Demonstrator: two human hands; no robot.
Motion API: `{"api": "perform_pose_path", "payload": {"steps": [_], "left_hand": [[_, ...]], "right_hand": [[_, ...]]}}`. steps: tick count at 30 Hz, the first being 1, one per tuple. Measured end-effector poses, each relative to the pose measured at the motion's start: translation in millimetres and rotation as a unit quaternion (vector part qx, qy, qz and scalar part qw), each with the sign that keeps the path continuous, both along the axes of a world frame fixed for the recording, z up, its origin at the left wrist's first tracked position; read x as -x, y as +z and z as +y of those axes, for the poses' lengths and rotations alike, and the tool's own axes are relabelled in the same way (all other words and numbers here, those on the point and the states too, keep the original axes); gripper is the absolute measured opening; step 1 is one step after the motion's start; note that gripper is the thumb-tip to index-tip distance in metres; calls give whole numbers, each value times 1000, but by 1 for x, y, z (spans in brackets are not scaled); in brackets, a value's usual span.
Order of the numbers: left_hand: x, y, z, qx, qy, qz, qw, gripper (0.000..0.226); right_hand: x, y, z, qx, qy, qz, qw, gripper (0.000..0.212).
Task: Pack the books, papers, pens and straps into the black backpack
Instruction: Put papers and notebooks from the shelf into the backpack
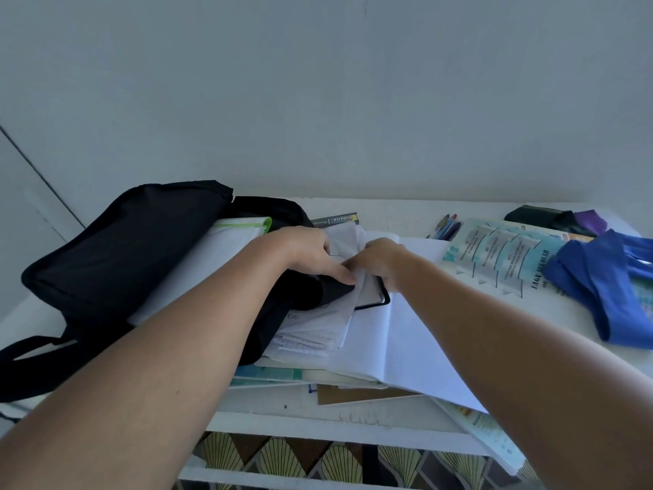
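Note:
The black backpack (116,249) lies on its side at the left of the white table, its mouth facing right, with a white book with a green edge (226,242) sticking out of it. My left hand (311,252) grips the black edge of the backpack's opening. My right hand (380,261) grips a bundle of white papers (318,330) at that opening, over a black-edged notebook (374,295). Several pens (446,226) lie at the back. Blue straps (600,277) lie at the right on a light-blue book (501,259).
Under the papers sits a pile of books and an open white notebook (406,348) reaching the table's front edge (318,424). A black pouch and purple cloth (558,219) sit at the back right. The wall stands close behind. Patterned flooring shows below.

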State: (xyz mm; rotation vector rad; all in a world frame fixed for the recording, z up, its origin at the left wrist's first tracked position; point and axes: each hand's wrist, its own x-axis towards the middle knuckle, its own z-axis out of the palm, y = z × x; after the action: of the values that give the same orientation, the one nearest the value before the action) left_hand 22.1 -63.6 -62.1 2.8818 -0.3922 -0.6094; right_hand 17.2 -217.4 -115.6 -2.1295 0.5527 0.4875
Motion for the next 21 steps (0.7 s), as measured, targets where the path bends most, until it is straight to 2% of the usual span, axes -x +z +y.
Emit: {"api": "perform_pose_path", "payload": {"steps": [5, 10, 14, 15, 17, 19, 21], "left_hand": [[5, 1, 2, 24, 17, -2, 1000, 79], [8, 15, 1, -11, 7, -7, 1000, 73], [7, 36, 2, -74, -11, 25, 997, 75], [6, 39, 0, -91, -18, 12, 996, 76], [-2, 43, -11, -83, -21, -76, 993, 84], [-13, 44, -30, -6, -12, -179, 984, 96], [-22, 45, -53, 81, -33, -211, 973, 103]], "right_hand": [[8, -6, 5, -15, -45, -72, 996, 33], [9, -3, 6, -11, -5, -166, 986, 24], [14, 25, -29, -113, -113, -209, 965, 17], [16, 31, -44, -109, -129, -227, 959, 17], [21, 39, -77, -79, -142, -274, 948, 18], [33, 43, -101, -59, -139, -317, 936, 16], [46, 45, -117, -49, -122, -347, 929, 15]]}}
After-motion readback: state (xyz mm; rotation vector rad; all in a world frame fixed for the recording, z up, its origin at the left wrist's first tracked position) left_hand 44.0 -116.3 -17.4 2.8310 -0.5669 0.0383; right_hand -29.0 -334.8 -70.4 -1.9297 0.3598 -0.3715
